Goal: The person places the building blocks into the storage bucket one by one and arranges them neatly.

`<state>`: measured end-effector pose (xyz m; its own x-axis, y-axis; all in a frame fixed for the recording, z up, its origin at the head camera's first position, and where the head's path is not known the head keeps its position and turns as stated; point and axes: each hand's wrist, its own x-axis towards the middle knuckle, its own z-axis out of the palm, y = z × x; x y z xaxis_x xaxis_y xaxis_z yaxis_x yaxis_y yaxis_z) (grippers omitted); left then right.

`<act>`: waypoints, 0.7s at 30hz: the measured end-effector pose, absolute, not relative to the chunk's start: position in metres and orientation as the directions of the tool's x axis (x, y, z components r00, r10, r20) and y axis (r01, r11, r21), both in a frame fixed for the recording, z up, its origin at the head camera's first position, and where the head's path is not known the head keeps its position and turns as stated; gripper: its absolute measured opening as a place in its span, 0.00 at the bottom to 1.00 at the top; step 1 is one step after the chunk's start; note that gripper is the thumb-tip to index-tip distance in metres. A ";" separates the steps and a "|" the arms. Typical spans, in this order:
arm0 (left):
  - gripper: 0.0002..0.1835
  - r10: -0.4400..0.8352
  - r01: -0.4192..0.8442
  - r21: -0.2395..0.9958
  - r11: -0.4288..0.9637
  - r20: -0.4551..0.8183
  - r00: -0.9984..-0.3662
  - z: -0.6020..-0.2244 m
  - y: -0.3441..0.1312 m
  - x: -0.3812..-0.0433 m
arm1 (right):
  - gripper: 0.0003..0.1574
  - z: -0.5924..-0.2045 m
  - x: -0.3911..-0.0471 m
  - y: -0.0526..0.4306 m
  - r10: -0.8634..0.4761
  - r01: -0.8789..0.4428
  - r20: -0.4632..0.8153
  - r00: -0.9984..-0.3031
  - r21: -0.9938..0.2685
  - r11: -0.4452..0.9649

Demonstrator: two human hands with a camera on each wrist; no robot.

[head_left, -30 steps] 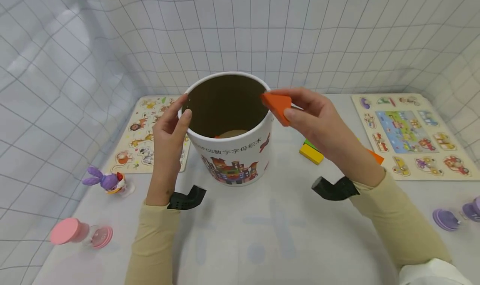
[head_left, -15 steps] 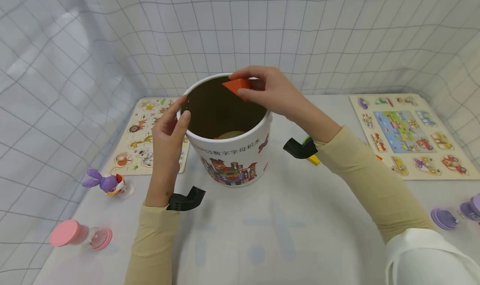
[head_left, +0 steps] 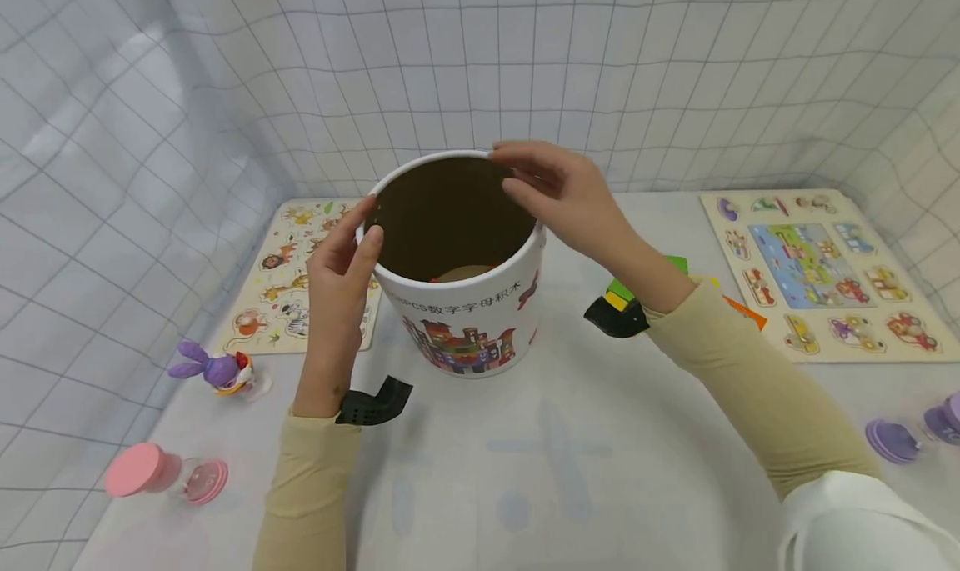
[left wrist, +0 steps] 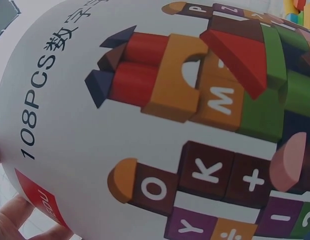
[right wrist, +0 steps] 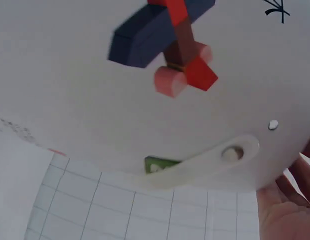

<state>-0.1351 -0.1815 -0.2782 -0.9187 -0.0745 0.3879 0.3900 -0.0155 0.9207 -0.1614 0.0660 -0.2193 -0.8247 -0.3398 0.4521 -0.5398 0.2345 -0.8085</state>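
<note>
In the head view a white bucket (head_left: 468, 342) with printed toy blocks on its wall stands upright on the table. My left hand (head_left: 333, 275) grips its left rim between thumb and fingers. At the right rim, my right hand (head_left: 566, 200) has its fingers over the edge and its thumb inside the mouth. No block shows in that hand. Small red bits (head_left: 435, 280) are visible low inside the bucket; most of the interior is dark or hidden. The wrist views show the printed wall close up, with left-hand fingers (left wrist: 17, 215) and right-hand fingers (right wrist: 295, 177) beside it.
Green (head_left: 671, 267) and orange blocks (head_left: 746, 311) lie right of the bucket, partly behind my right forearm. Puzzle boards stand at left (head_left: 258, 308) and right (head_left: 817, 262). A purple rabbit toy (head_left: 217, 371), a pink-capped jar (head_left: 142, 469) and a purple-lidded jar (head_left: 892, 440) flank the table.
My right hand carried an orange-red triangular block leftward over the bucket mouth and let it go; the block is out of sight. The hand then drew back right to the rim. The left hand stayed put.
</note>
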 end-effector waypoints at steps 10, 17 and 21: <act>0.22 -0.072 0.405 0.914 -0.023 0.403 -0.912 -0.276 -0.181 -0.136 | 0.25 -0.318 -0.134 0.199 -0.046 -0.226 0.226 -0.973 -0.890 0.396; 0.22 -0.081 0.393 0.919 -0.015 0.391 -0.917 -0.275 -0.183 -0.135 | 0.35 -0.357 -0.109 0.245 0.034 0.044 -0.029 -0.999 -0.782 0.622; 0.22 -0.089 0.397 0.917 -0.025 0.394 -0.915 -0.275 -0.184 -0.135 | 0.32 -0.366 -0.106 0.253 0.070 0.033 0.022 -0.997 -0.708 0.705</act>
<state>-0.1347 -0.1837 -0.2751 -0.9149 -0.0891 0.3937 0.3972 -0.0252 0.9174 -0.1057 0.2530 -0.3664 -0.9973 0.0695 0.0224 0.0333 0.7054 -0.7080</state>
